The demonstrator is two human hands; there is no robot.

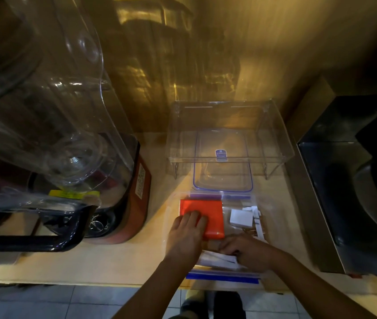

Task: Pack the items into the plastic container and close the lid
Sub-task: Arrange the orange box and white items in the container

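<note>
A clear plastic container (223,178) with a blue rim stands on the counter, partly under a clear acrylic riser (229,125). In front of it lie zip bags. One bag holds a flat orange item (208,210), and my left hand (186,233) rests flat on it, fingers spread. Beside it are a white charger block (240,218) and a white cable (257,223). My right hand (248,250) presses down on a white packet (217,259) in a blue-strip zip bag (223,276) near the counter's front edge. Whether it grips the packet is unclear.
A large blender with a clear sound cover (51,134) fills the left side. A black appliance (353,187) stands at the right. The wooden counter's front edge (91,276) runs below, with tiled floor beyond it.
</note>
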